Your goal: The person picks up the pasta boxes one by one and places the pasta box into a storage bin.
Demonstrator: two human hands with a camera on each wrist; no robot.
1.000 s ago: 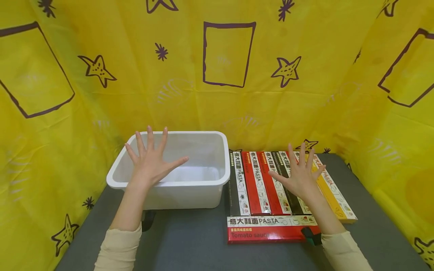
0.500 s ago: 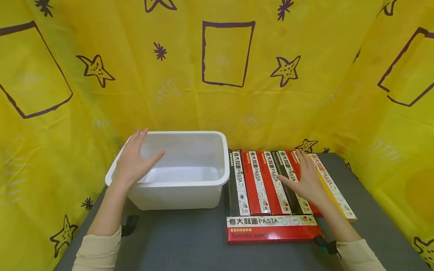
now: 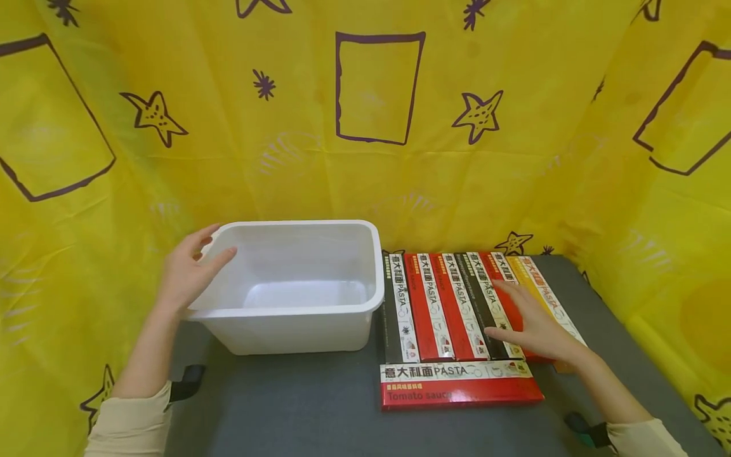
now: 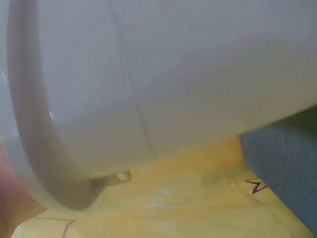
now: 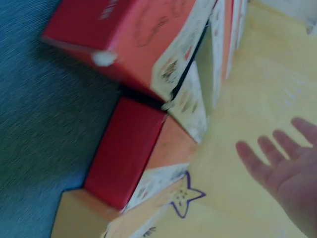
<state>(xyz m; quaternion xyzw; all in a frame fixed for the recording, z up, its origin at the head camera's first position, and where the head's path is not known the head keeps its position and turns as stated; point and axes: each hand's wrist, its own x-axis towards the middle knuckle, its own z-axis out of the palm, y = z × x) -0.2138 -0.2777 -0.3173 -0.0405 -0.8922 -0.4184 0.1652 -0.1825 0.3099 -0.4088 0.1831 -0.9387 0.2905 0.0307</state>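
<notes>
A white plastic bin stands at the left of the table. My left hand is at its left rim, thumb over the opening and fingers loosely bent near the far corner. The bin's outer wall fills much of the left wrist view. My right hand hovers over the right part of a row of pasta boxes, fingers spread and holding nothing. A black box, red ones and a yellow box make up that row. In front lies a red tomato sauce pasta box, set crosswise.
A grey table carries the bin and boxes, which stand close side by side. Yellow curtains with starfish drawings enclose the back and both sides. Dark straps hang at both wrists.
Both hands have come down from a raised, wide-spread pose. The left hand has moved left to the bin's rim; the right has lowered over the boxes. Bin and boxes stay put.
</notes>
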